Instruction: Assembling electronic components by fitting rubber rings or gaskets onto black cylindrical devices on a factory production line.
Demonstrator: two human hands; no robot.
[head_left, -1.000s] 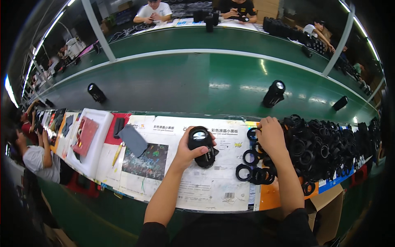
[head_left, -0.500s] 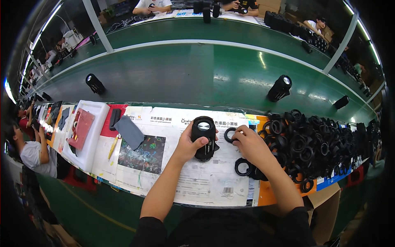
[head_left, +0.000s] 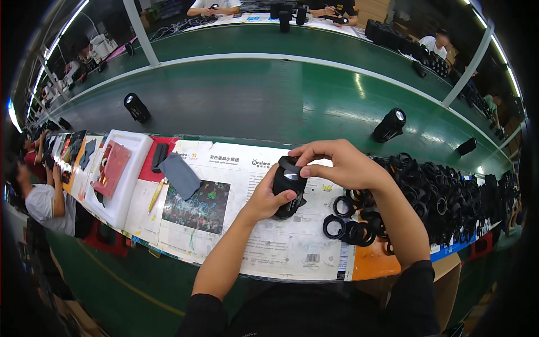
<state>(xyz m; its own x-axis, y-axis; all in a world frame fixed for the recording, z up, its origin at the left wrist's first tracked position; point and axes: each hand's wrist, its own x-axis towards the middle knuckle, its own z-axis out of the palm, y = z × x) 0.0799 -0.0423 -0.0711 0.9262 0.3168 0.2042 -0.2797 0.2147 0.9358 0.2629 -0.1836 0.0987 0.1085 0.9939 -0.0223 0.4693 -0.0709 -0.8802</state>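
Note:
Standing on the papered worktop, a black cylindrical speaker (head_left: 287, 209) with a silver disc in its top end is held in my left hand (head_left: 263, 200), the fingers closed round its side. My right hand (head_left: 342, 164) pinches a black ring (head_left: 288, 165) between thumb and fingers at the speaker's top end. The ring sits tilted over the rim; whether it is seated there I cannot tell. Right of the speaker lie several loose black rings (head_left: 333, 226), beside a large heap of black rings (head_left: 429, 194).
A white foam tray (head_left: 136, 168) holding a red piece stands at the left, near a grey cloth (head_left: 179, 176) and a yellow pen (head_left: 156, 196). Beyond the worktop, black speakers (head_left: 136, 108) stand on a green conveyor belt (head_left: 247, 106). Other people work across the belt and at the left.
My right hand has gone from the loose rings up and left to the speaker's top, bringing a ring along. The left hand still grips the speaker, now slightly further right.

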